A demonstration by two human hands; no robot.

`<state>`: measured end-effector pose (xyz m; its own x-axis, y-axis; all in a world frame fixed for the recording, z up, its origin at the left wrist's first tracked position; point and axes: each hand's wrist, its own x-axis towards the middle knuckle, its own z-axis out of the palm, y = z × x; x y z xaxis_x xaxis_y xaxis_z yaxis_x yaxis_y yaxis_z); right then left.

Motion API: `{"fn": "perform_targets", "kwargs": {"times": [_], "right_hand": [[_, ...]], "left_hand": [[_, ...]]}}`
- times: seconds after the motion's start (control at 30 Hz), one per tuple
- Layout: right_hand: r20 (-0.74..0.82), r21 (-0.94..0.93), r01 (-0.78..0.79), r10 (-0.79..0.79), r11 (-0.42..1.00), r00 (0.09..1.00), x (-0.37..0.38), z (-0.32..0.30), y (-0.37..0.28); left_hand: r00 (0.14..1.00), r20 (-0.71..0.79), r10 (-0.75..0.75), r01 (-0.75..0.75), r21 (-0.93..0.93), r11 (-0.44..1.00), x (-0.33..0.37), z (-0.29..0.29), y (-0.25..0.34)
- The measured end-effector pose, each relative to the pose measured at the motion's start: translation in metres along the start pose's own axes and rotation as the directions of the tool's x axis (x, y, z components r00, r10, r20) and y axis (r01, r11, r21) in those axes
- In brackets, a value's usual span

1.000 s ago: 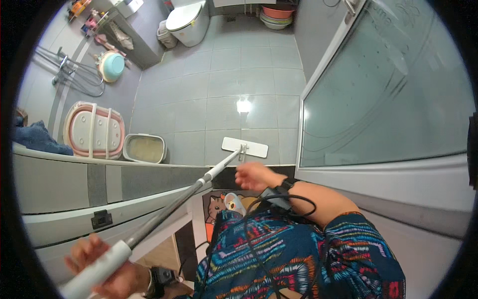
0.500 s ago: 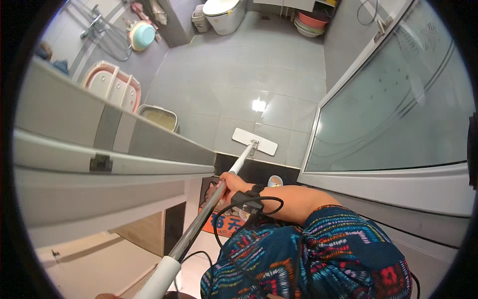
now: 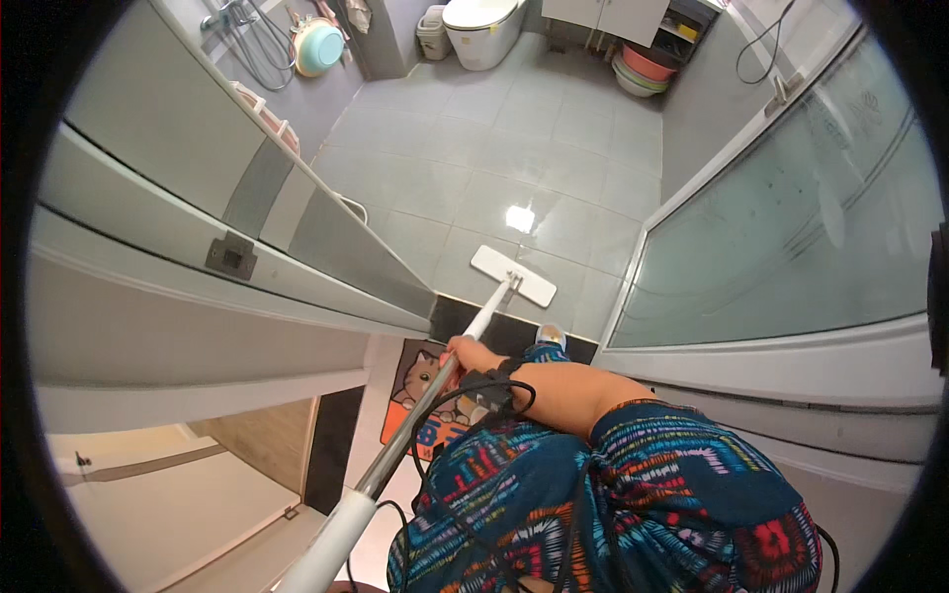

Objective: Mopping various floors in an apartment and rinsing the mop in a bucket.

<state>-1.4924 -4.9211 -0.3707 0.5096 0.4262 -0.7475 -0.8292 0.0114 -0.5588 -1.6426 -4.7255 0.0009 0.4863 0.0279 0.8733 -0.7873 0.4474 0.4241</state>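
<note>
My right hand point(image 3: 473, 355) is closed around the metal pole of a flat mop point(image 3: 419, 409), with the arm reaching in from the right. A white sleeve and grip form the pole's upper end, which runs out at the lower edge. At the far end, the white rectangular mop head point(image 3: 535, 286) lies on grey tiles just beyond the dark doorway threshold. A black device point(image 3: 489, 390) with a cable is strapped to my right wrist. My left hand does not show; the pole's top end is cut off by the picture's edge.
A frosted glass door point(image 3: 761, 237) stands at the right, a wall edge with a metal strike plate point(image 3: 231, 257) at the left. Farther back are a toilet point(image 3: 482, 35), a bin point(image 3: 432, 36) and stacked basins point(image 3: 645, 69). A doormat point(image 3: 423, 381) lies beside my feet.
The view has shifted, so the left wall hides more of the folded pink tub and bin. My foot has moved onto the threshold. The mop head stays near the same spot on the tiles.
</note>
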Motion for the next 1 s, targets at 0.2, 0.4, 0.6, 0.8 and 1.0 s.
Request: {"fn": "perform_targets", "kwargs": {"times": [0.2,0.4,0.6,0.8,1.0], "right_hand": [[-0.146,0.038,0.149,-0.142,0.988,0.979,0.075,-0.092,-0.038],[-0.314,0.487,0.062,0.108,0.871,0.943,0.074,-0.118,-0.146],[-0.163,0.601,0.014,0.106,0.799,0.981,0.077,-0.206,-0.206],[-0.097,0.738,0.083,-0.016,0.670,0.995,0.103,-0.275,-0.213],[0.012,0.820,0.062,-0.125,0.569,0.992,0.160,-0.362,-0.178]], "left_hand": [[0.990,0.085,-0.116,0.119,-0.031,0.992,-0.034,-0.012,-0.075],[0.661,0.480,-0.577,0.609,0.105,0.786,-0.074,-0.060,-0.125],[0.874,0.086,-0.478,0.435,0.298,0.850,-0.037,0.039,-0.298],[0.697,0.064,-0.714,0.585,0.524,0.619,-0.079,0.056,-0.435],[0.679,0.153,-0.718,0.558,0.529,0.640,-0.162,0.063,-0.551]]}}
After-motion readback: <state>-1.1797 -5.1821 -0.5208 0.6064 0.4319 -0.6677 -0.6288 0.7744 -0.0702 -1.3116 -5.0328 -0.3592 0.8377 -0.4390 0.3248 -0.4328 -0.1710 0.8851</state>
